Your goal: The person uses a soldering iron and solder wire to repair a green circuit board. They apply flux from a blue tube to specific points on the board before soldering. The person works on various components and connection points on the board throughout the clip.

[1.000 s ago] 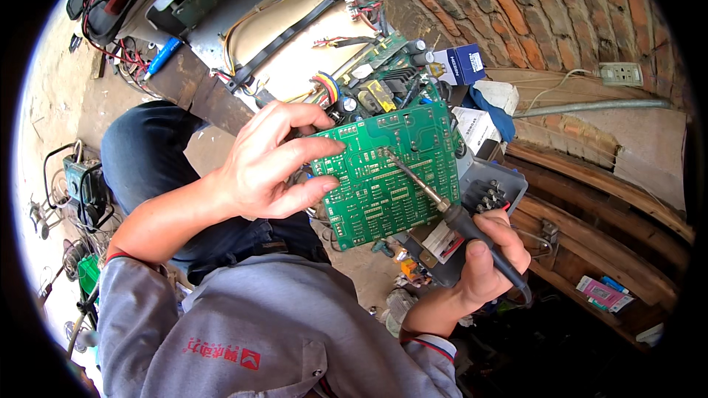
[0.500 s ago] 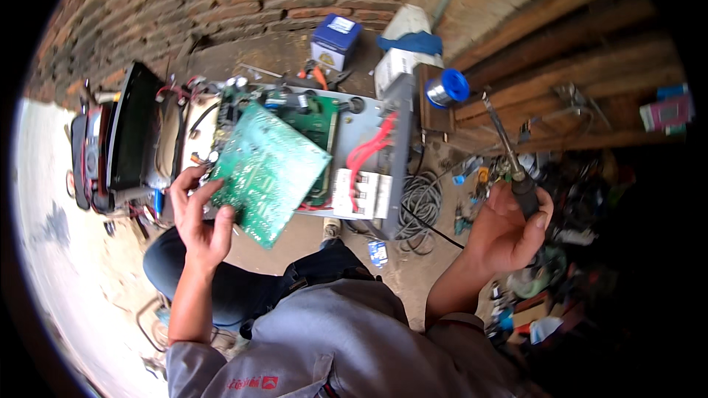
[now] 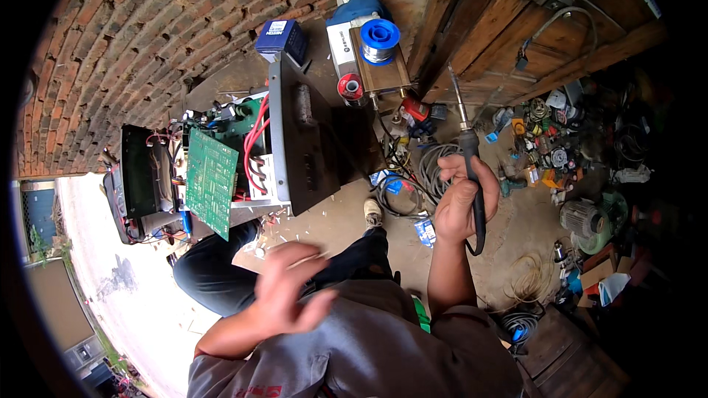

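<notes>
Pointing its slim metal tip up and away from the body, the soldering iron with a long black handle (image 3: 469,144) is in the right hand (image 3: 463,205), whose fingers are wrapped around the grip. Holding it by the dark handle presumably spares the skin from the hot end, and the raised tip is clear of clothing and cables. The flat green circuit board dotted with pale solder joints (image 3: 210,180) rests slanted over the open side of the grey metal case (image 3: 302,125), well apart from the iron, one corner jutting past the edge; this tilt probably leaves the soldered face easy to reach. The left hand (image 3: 287,295) is blurred in front of the torso, not touching the board; its fingers look spread, and no held object can be made out. Inside the case, curved red wires (image 3: 254,149) run near the upright panel. Farther out on the bench (image 3: 317,43), a blue-rimmed spool of silvery wire (image 3: 380,46) stands on a brown rectangular block (image 3: 391,79), perhaps to be handy for the iron, with a small red-rimmed spool (image 3: 350,88) just beside it. A dark blue cardboard box (image 3: 279,43) sits near the brick wall (image 3: 169,37).
</notes>
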`<state>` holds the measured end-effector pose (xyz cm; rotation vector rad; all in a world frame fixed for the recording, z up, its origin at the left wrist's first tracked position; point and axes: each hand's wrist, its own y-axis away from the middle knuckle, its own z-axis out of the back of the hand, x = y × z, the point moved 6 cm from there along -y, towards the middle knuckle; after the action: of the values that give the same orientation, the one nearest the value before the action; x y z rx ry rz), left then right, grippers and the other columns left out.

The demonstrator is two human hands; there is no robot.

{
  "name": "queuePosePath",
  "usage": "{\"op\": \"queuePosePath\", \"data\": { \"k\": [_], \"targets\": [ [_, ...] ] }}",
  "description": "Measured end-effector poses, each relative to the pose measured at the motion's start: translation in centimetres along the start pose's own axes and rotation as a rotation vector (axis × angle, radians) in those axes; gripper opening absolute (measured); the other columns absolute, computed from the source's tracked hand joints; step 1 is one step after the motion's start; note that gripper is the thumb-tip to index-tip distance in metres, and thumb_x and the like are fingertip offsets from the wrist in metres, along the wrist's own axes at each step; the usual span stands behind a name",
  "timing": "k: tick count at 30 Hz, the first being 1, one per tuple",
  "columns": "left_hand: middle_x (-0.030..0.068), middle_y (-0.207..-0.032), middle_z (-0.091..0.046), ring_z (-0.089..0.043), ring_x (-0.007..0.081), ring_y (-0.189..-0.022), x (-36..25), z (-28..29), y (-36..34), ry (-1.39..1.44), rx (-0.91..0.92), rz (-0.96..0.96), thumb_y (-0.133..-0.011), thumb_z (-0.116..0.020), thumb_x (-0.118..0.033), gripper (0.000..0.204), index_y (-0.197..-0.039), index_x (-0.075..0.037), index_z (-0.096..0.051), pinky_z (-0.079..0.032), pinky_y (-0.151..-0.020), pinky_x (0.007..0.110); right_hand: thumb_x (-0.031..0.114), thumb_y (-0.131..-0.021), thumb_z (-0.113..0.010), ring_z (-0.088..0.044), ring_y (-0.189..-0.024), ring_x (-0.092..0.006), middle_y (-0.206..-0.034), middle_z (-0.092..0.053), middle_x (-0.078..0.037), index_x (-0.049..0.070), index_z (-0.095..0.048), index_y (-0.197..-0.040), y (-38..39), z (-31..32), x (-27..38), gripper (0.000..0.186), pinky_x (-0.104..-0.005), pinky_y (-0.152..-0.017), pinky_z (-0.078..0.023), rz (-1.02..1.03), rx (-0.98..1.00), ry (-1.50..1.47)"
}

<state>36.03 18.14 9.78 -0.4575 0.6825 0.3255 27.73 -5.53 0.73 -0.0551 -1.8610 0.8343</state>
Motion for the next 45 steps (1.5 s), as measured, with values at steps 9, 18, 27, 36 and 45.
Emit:
{"op": "queuePosePath", "data": {
  "k": [9,18,27,36,45],
  "targets": [
    [0.0318,-0.129,-0.045,-0.045,0.0429,-0.122,17.0,-18.0,-8.1,0.309,-0.306,0.793,-0.085,-0.056,-0.007,0.055,-0.134,0.006,-0.035,-0.04,-0.1,0.043,0.029,-0.099,-0.05,-0.05,-0.061,-0.0168,-0.079,-0.062,-0.02,-0.003,-0.048,-0.118,1.7,5.8,0.9,0.038,-0.0292,-0.062,-0.043,-0.031,-0.19,-0.057],
    [0.029,-0.11,-0.051,-0.048,0.0475,-0.108,20.6,-17.5,-13.3,-0.185,-0.467,0.627,-0.074,-0.053,0.004,0.061,-0.132,0.001,-0.035,-0.039,-0.095,0.047,0.029,-0.099,-0.049,-0.047,-0.06,-0.0165,-0.074,-0.058,-0.017,-0.003,-0.047,-0.118,6.0,10.9,-0.2,0.037,-0.0279,-0.052,-0.038,-0.115,-0.257,-0.075],
    [0.0267,-0.105,-0.052,-0.05,0.0439,-0.102,24.5,-16.6,-14.9,-0.495,-0.2,0.632,-0.08,-0.05,0.001,0.045,-0.124,-0.002,-0.049,-0.042,-0.091,0.046,0.031,-0.099,-0.047,-0.047,-0.059,-0.0167,-0.07,-0.054,-0.013,-0.003,-0.046,-0.118,6.9,12.0,-1.3,0.039,-0.0268,-0.05,-0.036,-0.189,-0.297,-0.06],
    [0.0271,-0.111,-0.05,-0.046,0.0397,-0.108,22.5,-17.4,-15.0,-0.784,0.147,0.623,-0.079,-0.049,-0.003,0.035,-0.109,0.015,-0.051,-0.042,-0.094,0.042,0.032,-0.098,-0.047,-0.046,-0.057,-0.0165,-0.07,-0.054,-0.014,-0.003,-0.046,-0.116,5.9,10.9,-1.3,0.038,-0.0266,-0.05,-0.036,-0.192,-0.309,-0.104],
    [0.0342,-0.121,-0.038,-0.036,0.0495,-0.12,18.8,-18.2,-12.3,-0.595,0.172,0.848,-0.084,-0.047,-0.008,0.034,-0.11,0.016,-0.045,-0.047,-0.095,0.044,0.03,-0.098,-0.047,-0.047,-0.057,-0.0156,-0.071,-0.057,-0.015,-0.003,-0.048,-0.117,4.3,9.6,-1.2,0.038,-0.0263,-0.052,-0.037,-0.172,-0.259,-0.137]
  ]
}}
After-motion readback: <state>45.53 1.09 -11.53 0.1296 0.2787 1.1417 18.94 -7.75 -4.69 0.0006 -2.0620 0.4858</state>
